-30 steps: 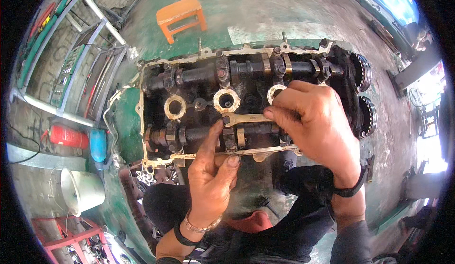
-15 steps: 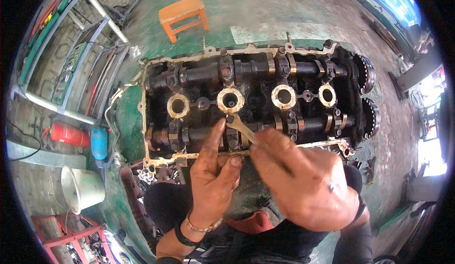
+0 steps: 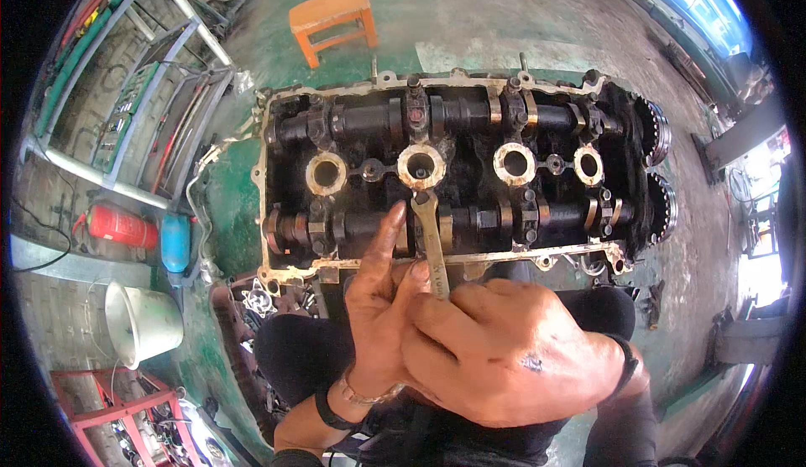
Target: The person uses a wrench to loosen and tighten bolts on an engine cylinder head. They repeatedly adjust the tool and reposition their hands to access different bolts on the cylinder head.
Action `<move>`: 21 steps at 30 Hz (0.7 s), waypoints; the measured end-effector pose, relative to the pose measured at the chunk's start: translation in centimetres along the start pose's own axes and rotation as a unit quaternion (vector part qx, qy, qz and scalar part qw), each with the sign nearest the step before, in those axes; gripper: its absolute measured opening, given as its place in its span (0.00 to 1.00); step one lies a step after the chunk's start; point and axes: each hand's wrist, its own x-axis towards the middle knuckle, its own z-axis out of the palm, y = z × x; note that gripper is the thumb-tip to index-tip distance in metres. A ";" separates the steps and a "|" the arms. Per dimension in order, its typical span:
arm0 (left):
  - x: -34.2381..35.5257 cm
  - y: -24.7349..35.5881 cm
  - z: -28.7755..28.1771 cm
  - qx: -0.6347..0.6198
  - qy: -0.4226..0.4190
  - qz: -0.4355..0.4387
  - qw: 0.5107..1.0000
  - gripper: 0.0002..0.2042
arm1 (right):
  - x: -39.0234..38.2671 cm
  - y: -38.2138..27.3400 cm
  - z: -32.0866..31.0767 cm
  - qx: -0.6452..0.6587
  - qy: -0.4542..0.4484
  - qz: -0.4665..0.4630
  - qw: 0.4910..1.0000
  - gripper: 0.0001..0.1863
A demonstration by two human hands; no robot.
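My right hand (image 3: pixel 504 341) is closed round the lower end of a metal wrench (image 3: pixel 431 240). The wrench's upper end sits at a bolt head (image 3: pixel 421 199) on the nearer camshaft row of a cylinder head (image 3: pixel 262 198). My left hand (image 3: pixel 375 307) points its index finger up beside the wrench's upper end. Its thumb lies against or close beside the wrench handle, and its other fingers are partly hidden behind my right hand. Two dark camshafts cross the cylinder head, with pale round ports (image 3: pixel 325 172) in a row between them and toothed sprockets (image 3: pixel 659 207) at the right end.
An orange stool (image 3: pixel 334 22) stands beyond the cylinder head. At the left are a metal tool rack (image 3: pixel 138 114), a red extinguisher (image 3: pixel 123 226), a blue canister (image 3: pixel 175 245), a white bucket (image 3: pixel 151 324) and a red frame (image 3: pixel 117 396). A blue vehicle (image 3: pixel 705 5) is at the far right.
The wrench has swung from slanting toward the lower right to nearly upright. My right hand has moved left and down with it, now overlapping my left hand. The whole view has shifted slightly.
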 end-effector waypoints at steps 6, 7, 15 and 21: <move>-0.5 -1.4 -0.6 0.040 -0.032 0.041 0.998 0.29 | 2.9 0.4 2.1 0.034 -0.011 -0.026 0.999 0.14; -0.5 -1.6 -1.0 0.046 -0.033 0.051 0.997 0.29 | 3.5 0.4 2.6 0.042 -0.011 -0.037 0.998 0.14; -1.3 -4.2 -3.3 0.112 -0.050 0.109 0.986 0.28 | 6.7 1.8 4.5 0.031 0.115 -0.039 0.992 0.06; -2.0 -5.9 -4.4 0.146 -0.049 0.126 0.980 0.27 | 7.8 2.3 5.5 0.017 0.074 -0.016 0.997 0.07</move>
